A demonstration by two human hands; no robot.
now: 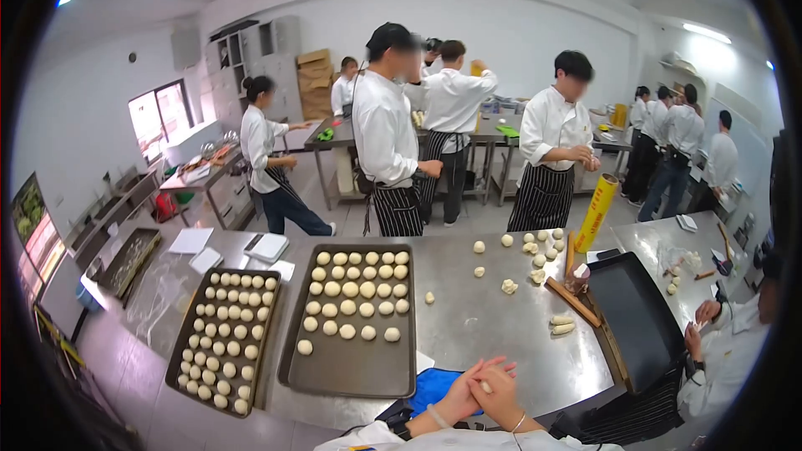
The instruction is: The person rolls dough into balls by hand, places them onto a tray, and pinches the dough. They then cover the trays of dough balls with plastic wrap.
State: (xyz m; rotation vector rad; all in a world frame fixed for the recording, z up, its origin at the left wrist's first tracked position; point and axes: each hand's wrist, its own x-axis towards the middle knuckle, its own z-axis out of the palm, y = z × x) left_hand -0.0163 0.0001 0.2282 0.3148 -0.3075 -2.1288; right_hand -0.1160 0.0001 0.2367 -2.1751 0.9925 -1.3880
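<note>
Head view, lower centre: pressing a dough ball [485, 386] between left hand [458, 399] and right hand [504, 401], palms cupped nearly closed.

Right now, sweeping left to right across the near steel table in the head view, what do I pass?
Packed tray of dough balls → part-filled tray → left hand and right hand, cupped around a dough piece → wooden stick → empty dark tray.

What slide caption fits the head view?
Left hand and right hand cup a dough piece beside a tray of dough balls on a steel table.
</note>
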